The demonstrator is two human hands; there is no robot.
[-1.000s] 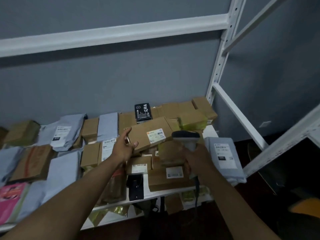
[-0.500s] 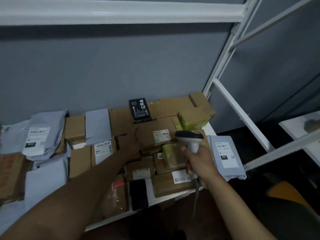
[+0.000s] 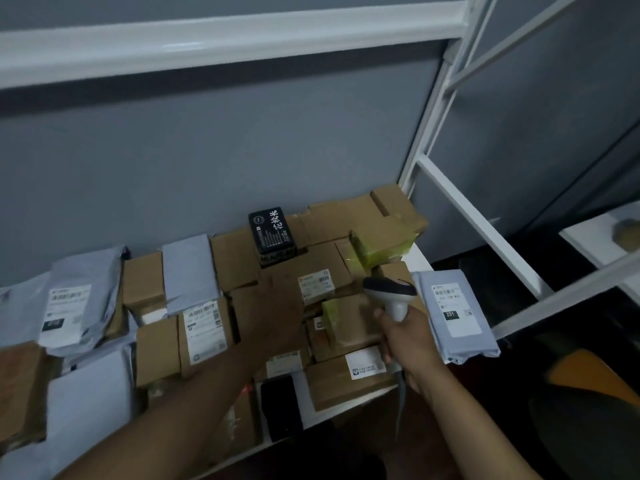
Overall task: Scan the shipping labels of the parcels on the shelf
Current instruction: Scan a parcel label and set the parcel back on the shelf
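Brown parcel boxes and grey mailer bags cover the white shelf [image 3: 419, 260]. My right hand [image 3: 405, 341] grips the handle of a white barcode scanner [image 3: 389, 291], whose dark head points left at a brown box [image 3: 322, 258] with a white label [image 3: 315, 284]. My left hand [image 3: 277, 303] lies on the left part of that box; it is blurred and its fingers cannot be made out. Below the scanner is a yellow-taped box [image 3: 341, 317], with another labelled box [image 3: 349, 379] at the shelf's front.
A black printed box [image 3: 272, 233] lies at the back. A grey mailer [image 3: 453, 317] overhangs the right end, another grey mailer [image 3: 76, 306] lies left. A white beam [image 3: 225, 39] runs overhead; an upright [image 3: 436, 109] and sloping rail [image 3: 481, 223] stand right.
My left hand has lowered the labelled brown box from tilted up to flat on the pile. The scanner has stayed just right of it, and the view has moved closer.
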